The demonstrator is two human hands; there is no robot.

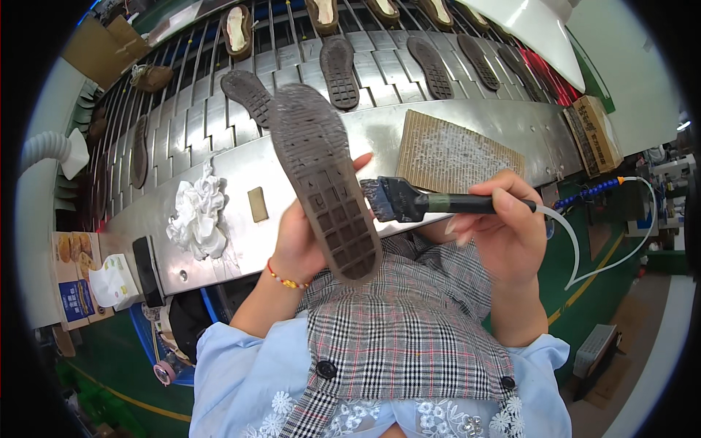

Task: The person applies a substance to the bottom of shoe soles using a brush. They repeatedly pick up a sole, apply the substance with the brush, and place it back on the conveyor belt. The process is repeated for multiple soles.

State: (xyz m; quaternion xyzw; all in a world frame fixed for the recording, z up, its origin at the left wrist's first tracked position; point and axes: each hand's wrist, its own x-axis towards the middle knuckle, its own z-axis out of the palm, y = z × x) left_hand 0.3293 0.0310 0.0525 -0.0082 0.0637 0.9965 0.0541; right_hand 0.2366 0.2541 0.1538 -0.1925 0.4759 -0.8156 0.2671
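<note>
A dark brown shoe sole [325, 182] is tilted up in front of me, its grooved and gridded side facing the camera. My left hand [296, 244] grips it from behind; a fingertip shows past the right edge, and the other fingers are mostly hidden. In my right hand [517, 233] is a wide black brush [405, 201], held by its handle, with a clear tube [568, 237] running from the handle's end. The bristles are at the sole's right edge; whether they touch it I cannot tell. The sole's upper part has a wet-looking shine.
Beyond the metal ledge [255, 164], a slatted conveyor [288, 77] carries several soles and shoe uppers. A ridged cardboard piece [456, 152] lies right of the brush. Crumpled white tissue [198, 212] and a small tan block [258, 204] lie left. A white lamp hood [537, 33] hangs upper right.
</note>
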